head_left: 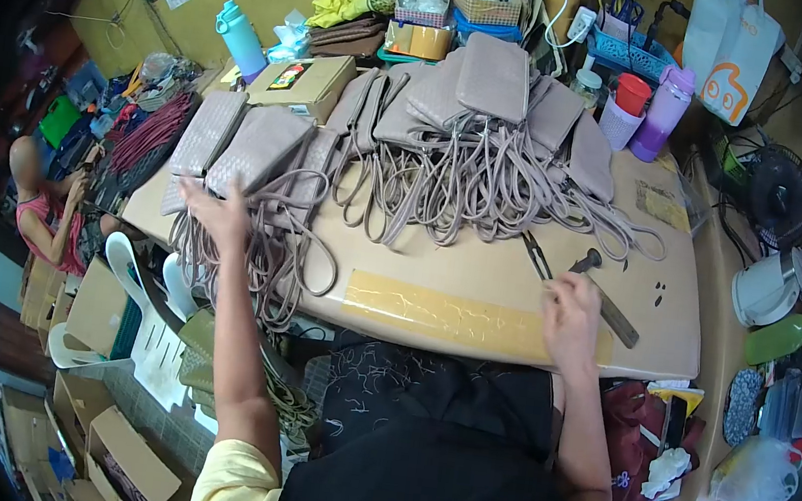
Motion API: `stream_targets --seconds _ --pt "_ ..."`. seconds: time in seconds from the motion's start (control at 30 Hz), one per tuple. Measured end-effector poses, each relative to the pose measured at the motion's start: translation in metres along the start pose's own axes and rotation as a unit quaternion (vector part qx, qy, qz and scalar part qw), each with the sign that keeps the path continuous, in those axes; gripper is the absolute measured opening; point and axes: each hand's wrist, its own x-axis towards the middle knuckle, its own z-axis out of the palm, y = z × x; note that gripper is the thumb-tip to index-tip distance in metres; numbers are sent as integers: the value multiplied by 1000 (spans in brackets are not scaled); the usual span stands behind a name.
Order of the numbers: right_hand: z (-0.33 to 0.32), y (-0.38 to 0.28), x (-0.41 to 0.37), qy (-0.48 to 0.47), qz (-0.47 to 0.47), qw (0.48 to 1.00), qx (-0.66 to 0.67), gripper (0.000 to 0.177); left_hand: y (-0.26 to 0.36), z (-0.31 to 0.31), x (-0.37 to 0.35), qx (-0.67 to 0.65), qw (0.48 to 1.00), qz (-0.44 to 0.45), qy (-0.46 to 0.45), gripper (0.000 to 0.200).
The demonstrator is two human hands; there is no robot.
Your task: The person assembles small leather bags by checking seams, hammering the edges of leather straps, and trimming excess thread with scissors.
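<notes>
My left hand, fingers spread, reaches over a stack of mauve-grey woven-texture pouches at the table's left side, its fingertips right at the lower edges of the pouches. Looped straps hang from them past the table edge. My right hand is curled close over the table's right side; I cannot tell what its fingers hold. Beside it lie a dark hammer-like tool, partly covered by the hand, and a slim two-pronged tool. A larger heap of similar pouches with tangled straps fills the table's back.
Yellowish tape runs along the table's front edge. A cardboard box, a teal bottle and a purple bottle stand at the back. A white plastic chair is at left; farther off, a person sits.
</notes>
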Motion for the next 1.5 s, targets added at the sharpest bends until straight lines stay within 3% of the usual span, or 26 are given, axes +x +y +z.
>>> stream_targets --seconds 0.03,0.07,0.13,0.2,0.27,0.33,0.4,0.5,0.6,0.63,0.7,0.77,0.87,0.93,0.97,1.03,1.1,1.13,1.2,1.27,1.33,1.37,1.43,1.47,1.5 --pt "2 11 -2 -1 0 1000 0 20 30 -11 -9 132 983 75 -102 75" --pt "6 25 -4 -22 36 999 17 20 59 -21 -16 261 933 146 -201 70" --pt "12 30 -5 -50 66 996 37 21 50 -7 -27 170 930 65 -320 57" --pt "19 23 -5 -63 80 995 14 27 46 -6 -22 227 919 89 -309 55" --pt "26 18 -4 -66 69 995 -34 29 35 1 -1 241 864 140 -419 53" --pt "30 15 -4 -68 61 992 -85 32 43 1 22 206 851 126 -465 50" --pt "37 14 -3 -45 56 989 -131 31 56 6 36 201 850 51 -484 46" --pt "43 18 -2 -53 81 986 -133 26 70 7 36 244 849 122 -453 39" --pt "47 22 -4 -40 89 988 -119 20 43 27 57 230 844 102 -473 35" --pt "46 23 -6 -40 93 988 -120 20 48 19 73 223 845 144 -464 36" --pt "43 24 -7 -21 71 993 -87 18 55 15 108 253 835 128 -471 27" --pt "41 25 -9 -20 59 996 -70 17 64 11 126 314 790 160 -501 26" --pt "40 23 -11 -22 48 997 -55 18 62 13 109 371 715 179 -565 45" --pt "39 22 -11 -25 51 997 -59 19 63 18 68 419 719 251 -494 51" --pt "39 21 -10 -17 50 997 -53 18 48 23 55 362 756 271 -473 49" --pt "40 24 -13 -4 55 997 -51 18 30 33 38 330 817 204 -427 47" --pt "46 35 -20 17 165 970 180 14 18 42 41 326 836 151 -415 49" --pt "47 40 -23 20 167 970 176 14 19 43 47 324 834 143 -424 50" --pt "48 49 -23 13 286 833 473 10 42 45 64 334 815 138 -453 51" --pt "45 53 -19 30 283 814 506 10 79 52 65 271 858 213 -380 41" --pt "47 55 -13 48 278 793 540 12 119 83 56 69 899 189 -390 26" --pt "49 55 -10 71 286 795 531 11 150 91 41 -24 904 240 -352 21" --pt "47 53 -2 95 292 797 520 10 212 105 11 -152 878 344 -295 18" --pt "42 50 4 107 300 779 539 11 244 104 -3 -196 858 360 -309 23" --pt "37 49 7 119 308 762 557 12 249 141 -20 -204 832 424 -293 30"
